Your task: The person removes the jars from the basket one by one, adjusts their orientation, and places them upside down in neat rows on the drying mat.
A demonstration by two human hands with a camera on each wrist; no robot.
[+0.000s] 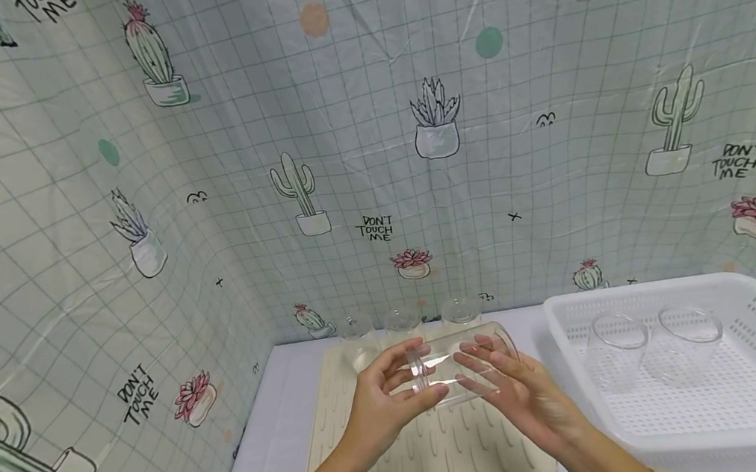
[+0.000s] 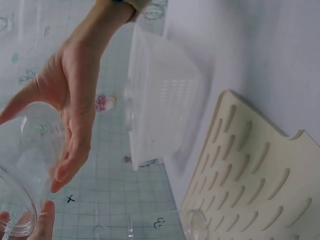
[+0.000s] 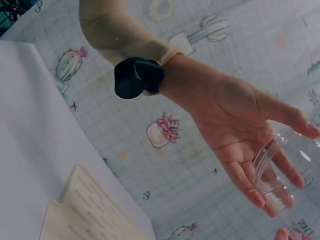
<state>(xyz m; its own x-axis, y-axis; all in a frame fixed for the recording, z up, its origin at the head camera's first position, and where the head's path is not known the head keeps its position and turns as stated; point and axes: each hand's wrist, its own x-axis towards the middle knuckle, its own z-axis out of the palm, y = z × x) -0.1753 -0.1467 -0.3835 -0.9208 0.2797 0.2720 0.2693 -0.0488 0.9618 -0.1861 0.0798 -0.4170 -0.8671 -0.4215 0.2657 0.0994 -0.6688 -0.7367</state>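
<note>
A clear drinking glass (image 1: 457, 364) lies nearly sideways between my two hands, above a cream ridged mat (image 1: 431, 456). My left hand (image 1: 391, 388) holds its left end, where ring-like edges show, with thumb and fingers on opposite sides. Around the other end, my right hand (image 1: 523, 392) grips the glass, its fingers visible through the clear wall. The left wrist view shows the right hand (image 2: 75, 95) against the glass (image 2: 37, 145). In the right wrist view the left hand (image 3: 240, 135) has its thumb and fingers about the ringed end of the glass (image 3: 280, 165).
Three clear glasses, the left one (image 1: 359, 342), the middle one (image 1: 402, 324) and the right one (image 1: 460, 310), stand along the mat's far edge. To the right, a white perforated basket (image 1: 562, 340) holds two more glasses. A patterned curtain (image 1: 367, 117) hangs behind and left.
</note>
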